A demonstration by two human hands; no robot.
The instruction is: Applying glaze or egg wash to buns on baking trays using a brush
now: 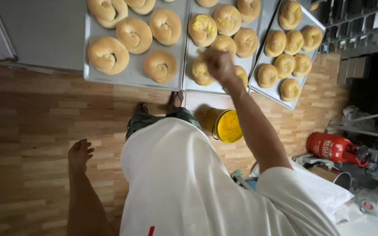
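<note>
1. Golden buns (224, 43) fill the middle tray (189, 74) at twelve o'clock; the right hand (218, 64) hovers closed over them, what it grips unclear.
2. Left hand (79, 155) hangs open at nine o'clock.
3. Yellow bucket (227, 126) sits just below the tray.

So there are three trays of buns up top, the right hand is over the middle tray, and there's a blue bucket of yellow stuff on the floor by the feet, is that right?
Nearly. The bucket is yellow, not blue, as the head view shows. The rest holds: three trays of buns lie at the top, the right hand is over the middle tray, and the bucket of yellow stuff sits on the wooden floor by the feet.
</note>
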